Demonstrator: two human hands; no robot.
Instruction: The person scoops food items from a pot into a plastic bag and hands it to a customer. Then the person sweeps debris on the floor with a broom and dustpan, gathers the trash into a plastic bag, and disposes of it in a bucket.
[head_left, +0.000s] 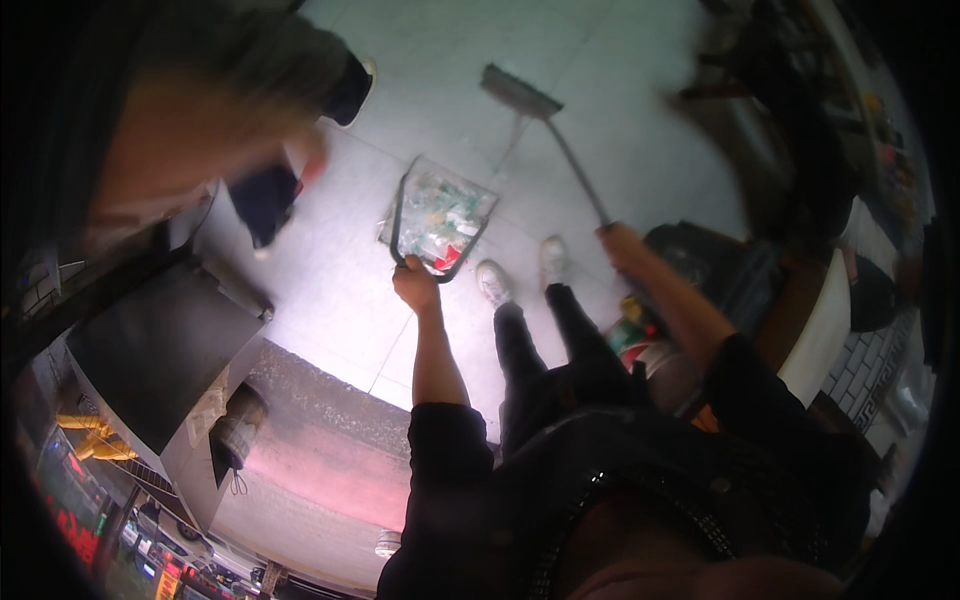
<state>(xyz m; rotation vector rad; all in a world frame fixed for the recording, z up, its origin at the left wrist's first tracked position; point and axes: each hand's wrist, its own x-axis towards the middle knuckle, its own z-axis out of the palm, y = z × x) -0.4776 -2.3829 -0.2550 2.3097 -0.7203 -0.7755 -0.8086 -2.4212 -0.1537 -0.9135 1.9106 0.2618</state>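
My left hand (417, 285) grips the dark looped handle (471, 244) of a dustpan. The dustpan (491, 196) holds a heap of mixed litter (444, 210), with clear and greenish scraps and a bright red piece. It appears in front of my shoes, over the pale tiled floor (600, 67). In my right hand (624, 247) is the shaft of a broom (576, 161). Its dark, wide head (521, 91) points away from me, beyond the dustpan, and looks slightly blurred.
Another person's blurred arm (202, 142) and dark shoe (349, 90) are at upper left. A dark-topped metal cabinet (150, 352) stands at left, near a stone floor edge (330, 386). Right of my legs are a dark bin (697, 255) and a bucket-like container (667, 367).
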